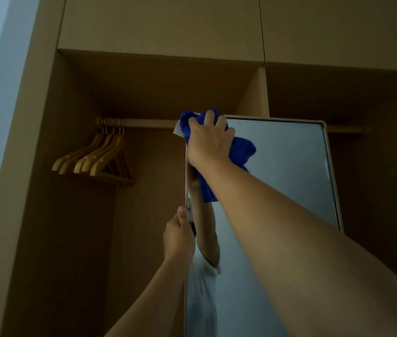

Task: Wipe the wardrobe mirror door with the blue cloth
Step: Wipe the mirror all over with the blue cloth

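1. Two hands are raised to the mirror door [287, 171]. The right hand [211, 142] has its fingers curled over a bunched blue cloth [242, 149] and presses it against the glass at the door's upper left corner — part of the cloth hangs down below the wrist.
2. Lower down, the left hand [179, 235] grips the door's left edge, thumb upright along the frame, fingers wrapped behind it out of sight.
3. Reflected in the glass are the raised arms and a white sleeve.
4. Left of the door, the open wardrobe [47, 142] shows a wooden rail [144, 122] with a cluster of wooden hangers [95, 156] near its left end — well apart from the hands.
5. Closed upper cabinets [163, 25] run above.
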`<state>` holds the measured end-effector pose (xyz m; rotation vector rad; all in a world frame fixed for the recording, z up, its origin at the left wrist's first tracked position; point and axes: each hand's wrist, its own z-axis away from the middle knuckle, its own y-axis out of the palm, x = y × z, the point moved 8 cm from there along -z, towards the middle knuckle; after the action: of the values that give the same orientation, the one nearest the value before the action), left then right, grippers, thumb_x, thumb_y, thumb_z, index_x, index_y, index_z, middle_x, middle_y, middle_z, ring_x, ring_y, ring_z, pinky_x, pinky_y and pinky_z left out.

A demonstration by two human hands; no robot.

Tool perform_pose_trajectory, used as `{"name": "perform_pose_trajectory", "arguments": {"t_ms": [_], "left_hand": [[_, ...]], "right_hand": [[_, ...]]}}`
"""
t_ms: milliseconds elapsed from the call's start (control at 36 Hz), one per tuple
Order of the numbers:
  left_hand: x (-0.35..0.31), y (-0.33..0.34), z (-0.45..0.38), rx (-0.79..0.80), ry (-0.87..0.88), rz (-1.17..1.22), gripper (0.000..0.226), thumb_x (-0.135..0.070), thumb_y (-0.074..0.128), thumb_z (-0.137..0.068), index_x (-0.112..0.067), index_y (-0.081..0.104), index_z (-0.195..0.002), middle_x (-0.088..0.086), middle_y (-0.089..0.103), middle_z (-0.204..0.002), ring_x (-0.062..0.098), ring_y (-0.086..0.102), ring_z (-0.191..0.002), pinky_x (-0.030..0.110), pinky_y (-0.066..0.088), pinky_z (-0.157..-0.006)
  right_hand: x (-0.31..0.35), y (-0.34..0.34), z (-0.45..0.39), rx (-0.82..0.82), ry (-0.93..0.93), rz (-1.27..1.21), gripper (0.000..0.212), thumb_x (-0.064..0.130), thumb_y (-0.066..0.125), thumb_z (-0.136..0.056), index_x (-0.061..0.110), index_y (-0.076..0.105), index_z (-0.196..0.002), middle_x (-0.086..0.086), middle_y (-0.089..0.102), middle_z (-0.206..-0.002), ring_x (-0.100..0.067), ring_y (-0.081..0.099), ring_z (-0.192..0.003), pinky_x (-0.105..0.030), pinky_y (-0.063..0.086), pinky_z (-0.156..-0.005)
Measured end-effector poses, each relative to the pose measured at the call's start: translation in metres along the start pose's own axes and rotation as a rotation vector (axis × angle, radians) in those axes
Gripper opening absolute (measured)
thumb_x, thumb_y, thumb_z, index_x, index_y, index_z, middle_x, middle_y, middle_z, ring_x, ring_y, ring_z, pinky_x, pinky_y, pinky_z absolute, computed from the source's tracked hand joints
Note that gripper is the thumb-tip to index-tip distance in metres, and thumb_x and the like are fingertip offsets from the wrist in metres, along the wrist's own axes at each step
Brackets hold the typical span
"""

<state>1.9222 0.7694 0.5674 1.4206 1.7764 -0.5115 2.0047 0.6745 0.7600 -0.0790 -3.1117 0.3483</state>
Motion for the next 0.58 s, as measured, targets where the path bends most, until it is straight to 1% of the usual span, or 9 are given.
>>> {"name": "perform_pose_trajectory", "arguments": {"t_ms": [139, 194, 250, 333, 389, 417, 472, 528, 583], "left_hand": [[-0.001, -0.002, -0.001, -0.021, 0.016, -0.018, 0.045, -0.047, 0.027, -0.097, -0.021, 0.055, -0.073, 0.003, 0.054, -0.062, 0.011, 0.054, -0.058, 0.027, 0.04, -0.054], [-0.002, -0.001, 0.0, -0.022, 0.022, -0.031, 0.046, -0.047, 0.026, -0.097, -0.018, 0.057, -0.077, 0.009, 0.06, -0.075, 0.013, 0.06, -0.072, 0.037, 0.049, -0.066], [-0.004, -0.001, 0.0, -0.026, 0.039, -0.049, 0.045, -0.046, 0.026, -0.098, -0.021, 0.051, -0.07, 0.005, 0.06, -0.088, 0.013, 0.059, -0.08, 0.039, 0.051, -0.073], [-0.004, -0.001, 0.0, -0.034, 0.079, -0.062, 0.049, -0.046, 0.025, -0.098, -0.015, 0.055, -0.076, 0.011, 0.061, -0.077, 0.013, 0.055, -0.061, 0.028, 0.042, -0.056], [-0.002, 0.0, -0.001, -0.033, 0.084, -0.087, 0.055, -0.048, 0.023, -0.097, -0.007, 0.058, -0.084, 0.011, 0.054, -0.067, 0.016, 0.055, -0.061, 0.025, 0.038, -0.052], [-0.001, 0.0, -0.002, -0.036, 0.085, -0.1, 0.056, -0.049, 0.022, -0.097, -0.008, 0.057, -0.08, 0.008, 0.051, -0.064, 0.016, 0.053, -0.058, 0.025, 0.037, -0.05], [0.0, 0.0, -0.001, -0.046, 0.09, -0.106, 0.056, -0.051, 0.021, -0.096, -0.012, 0.053, -0.073, 0.009, 0.052, -0.064, 0.018, 0.051, -0.056, 0.027, 0.035, -0.051], [-0.002, 0.0, 0.001, -0.064, 0.096, -0.108, 0.06, -0.05, 0.021, -0.097, -0.006, 0.06, -0.084, 0.019, 0.06, -0.075, 0.03, 0.06, -0.068, 0.029, 0.038, -0.057], [-0.005, -0.001, 0.004, -0.083, 0.096, -0.112, 0.061, -0.049, 0.021, -0.097, -0.003, 0.06, -0.089, 0.017, 0.059, -0.073, 0.028, 0.06, -0.069, 0.028, 0.038, -0.057]], "right_hand": [[-0.008, 0.004, -0.002, -0.02, -0.045, 0.003, 0.061, 0.029, 0.065, -0.083, 0.027, 0.036, -0.137, -0.011, 0.035, -0.138, -0.034, 0.036, -0.121, -0.044, 0.037, -0.091], [-0.022, 0.005, -0.001, -0.024, 0.002, 0.004, 0.06, 0.029, 0.065, -0.084, 0.028, 0.036, -0.136, -0.011, 0.035, -0.137, -0.034, 0.036, -0.121, -0.044, 0.036, -0.091], [-0.039, 0.007, -0.001, -0.01, 0.085, -0.016, 0.057, 0.028, 0.063, -0.085, 0.029, 0.036, -0.135, -0.011, 0.036, -0.135, -0.033, 0.036, -0.119, -0.044, 0.035, -0.091], [-0.068, 0.009, 0.0, 0.018, 0.172, -0.004, 0.056, 0.028, 0.062, -0.086, 0.028, 0.036, -0.135, -0.012, 0.036, -0.134, -0.033, 0.038, -0.117, -0.044, 0.036, -0.09], [-0.09, 0.01, 0.0, 0.045, 0.246, 0.014, 0.058, 0.029, 0.064, -0.085, 0.027, 0.036, -0.136, -0.013, 0.037, -0.134, -0.033, 0.039, -0.116, -0.044, 0.037, -0.09], [-0.1, 0.011, 0.001, 0.061, 0.279, 0.025, 0.059, 0.03, 0.064, -0.085, 0.027, 0.035, -0.136, -0.013, 0.037, -0.134, -0.033, 0.039, -0.116, -0.045, 0.037, -0.091], [-0.11, 0.011, 0.001, 0.083, 0.314, 0.059, 0.059, 0.031, 0.065, -0.085, 0.026, 0.035, -0.136, -0.014, 0.037, -0.133, -0.034, 0.039, -0.117, -0.046, 0.036, -0.092], [-0.109, 0.01, 0.001, 0.085, 0.318, 0.098, 0.057, 0.03, 0.066, -0.084, 0.024, 0.037, -0.134, -0.014, 0.038, -0.131, -0.033, 0.04, -0.116, -0.046, 0.036, -0.092], [-0.101, 0.009, 0.003, 0.071, 0.314, 0.096, 0.056, 0.029, 0.067, -0.083, 0.023, 0.04, -0.131, -0.014, 0.04, -0.127, -0.032, 0.042, -0.112, -0.045, 0.037, -0.09]]}}
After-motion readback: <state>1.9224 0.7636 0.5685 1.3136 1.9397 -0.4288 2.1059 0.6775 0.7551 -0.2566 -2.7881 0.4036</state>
